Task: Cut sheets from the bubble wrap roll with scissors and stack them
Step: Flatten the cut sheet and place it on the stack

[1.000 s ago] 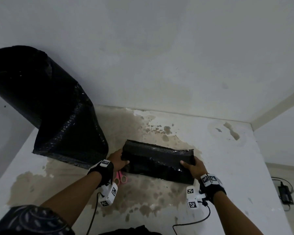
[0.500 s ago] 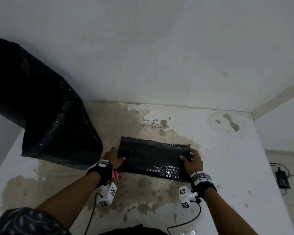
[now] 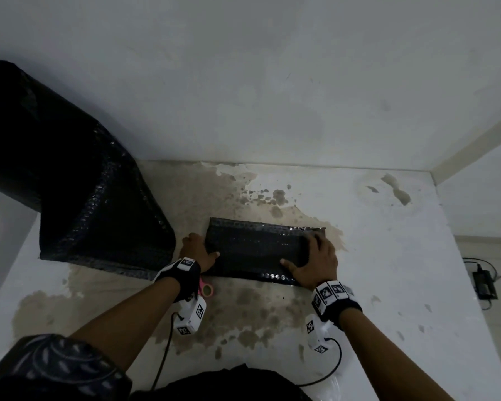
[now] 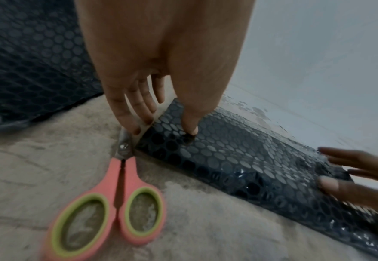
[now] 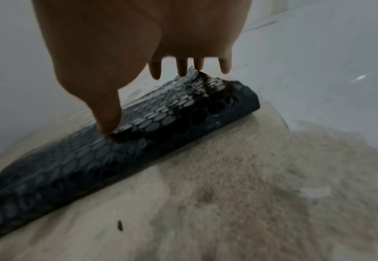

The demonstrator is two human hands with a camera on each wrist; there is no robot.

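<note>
Head view: folded black bubble-wrap sheet flat on stained white bench, left hand and right hand spread, pressing ends. Apparently settling; recommend even pressure, edges squared.

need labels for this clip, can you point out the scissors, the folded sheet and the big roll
scissors (image 4: pixel 125 203), left wrist view, on the pink handles
folded sheet (image 3: pixel 258 247), head view, on its top face between the hands
big roll (image 3: pixel 70 175), head view, on its unrolled black wrap
</note>
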